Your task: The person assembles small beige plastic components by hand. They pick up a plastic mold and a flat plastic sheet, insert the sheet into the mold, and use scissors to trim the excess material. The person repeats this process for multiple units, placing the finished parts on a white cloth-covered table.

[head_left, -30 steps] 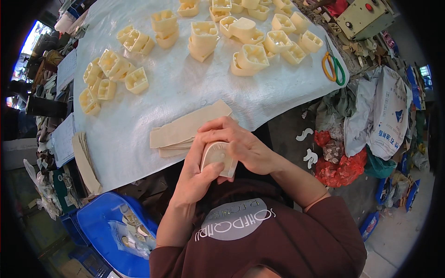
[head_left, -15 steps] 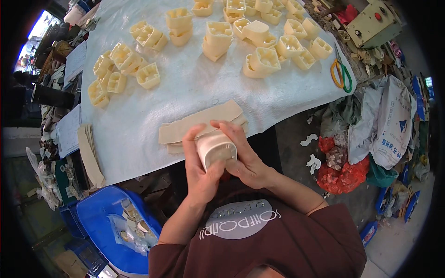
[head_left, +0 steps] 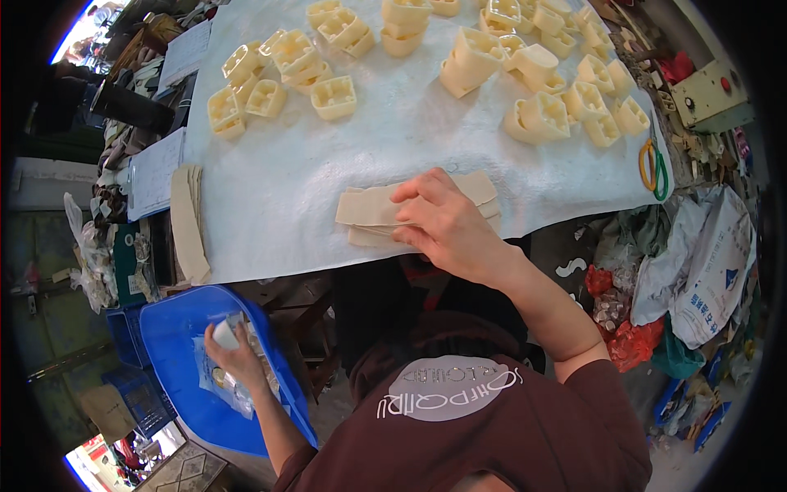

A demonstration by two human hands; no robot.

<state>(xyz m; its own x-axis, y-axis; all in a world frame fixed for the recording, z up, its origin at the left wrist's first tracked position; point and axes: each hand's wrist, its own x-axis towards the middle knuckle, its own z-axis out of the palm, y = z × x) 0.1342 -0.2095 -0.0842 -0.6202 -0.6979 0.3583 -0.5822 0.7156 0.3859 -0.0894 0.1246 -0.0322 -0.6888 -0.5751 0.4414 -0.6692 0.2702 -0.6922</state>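
Note:
On the left, my left hand (head_left: 238, 359) is over the blue plastic bin, closed around a white cup-shaped piece (head_left: 227, 332). Part of that piece is hidden by my fingers. My right hand (head_left: 447, 221) lies over a pile of beige flat strips (head_left: 366, 205) at the table's near edge. Its fingers are bent and apart, with the fingertips at the top strip, and nothing is seen lifted in them. Below my left hand, the blue bin (head_left: 168, 348) holds clear plastic bags and pale pieces.
Many cream hollow plastic blocks (head_left: 334, 98), some stacked, stand across the far part of the white-covered table (head_left: 279, 189). More beige strips (head_left: 188, 225) lie at its left edge. Scissors (head_left: 653, 168) with orange and green handles lie at the right edge, near sacks (head_left: 711, 262) and red bags (head_left: 631, 336).
My hands, together on the white piece before, have parted. The left carried the piece down-left over the blue bin; the right moved onto the beige strips. The view has shifted.

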